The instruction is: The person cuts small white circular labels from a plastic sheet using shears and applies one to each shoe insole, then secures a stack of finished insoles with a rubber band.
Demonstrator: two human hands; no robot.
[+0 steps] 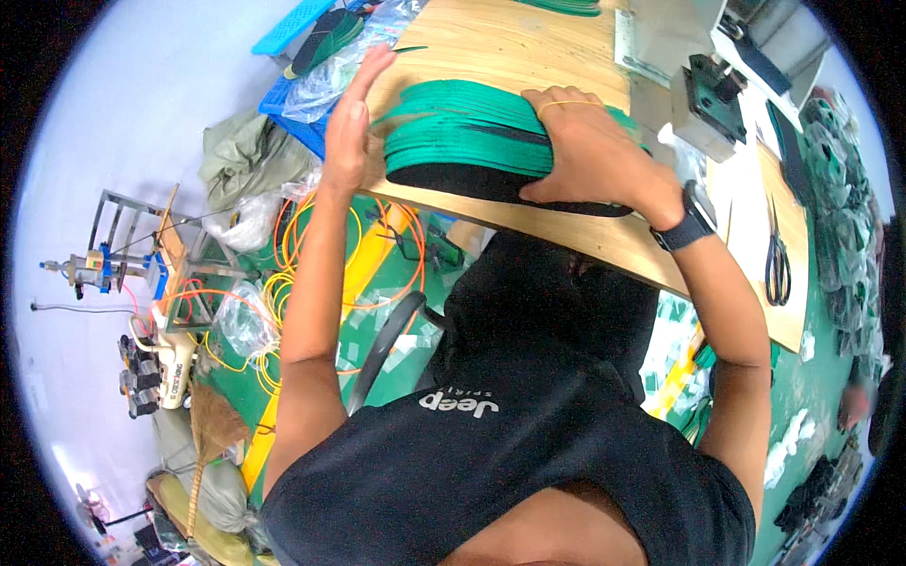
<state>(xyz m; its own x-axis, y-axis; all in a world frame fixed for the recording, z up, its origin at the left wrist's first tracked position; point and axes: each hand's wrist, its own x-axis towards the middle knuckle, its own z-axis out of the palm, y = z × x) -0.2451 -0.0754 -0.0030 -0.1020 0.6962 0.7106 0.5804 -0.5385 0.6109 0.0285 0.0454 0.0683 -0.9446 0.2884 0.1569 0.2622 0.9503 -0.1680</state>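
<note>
A stack of thin, curved green and black pieces that look like shoe insoles lies on the wooden table, along its near edge. My left hand stands upright by the stack's left end, fingers stretched out, palm turned toward it. Over the right part of the stack lies my right hand, thumb on the near side and fingers reaching to the far side. A thin yellowish band, apparently a rubber band, crosses the back of its fingers. A dark watch sits on my right wrist.
More green pieces lie at the table's far edge. A metal machine block stands at right, with black scissors on a board nearby. Blue crates stand left. Yellow and orange hoses coil on the floor beside a broom.
</note>
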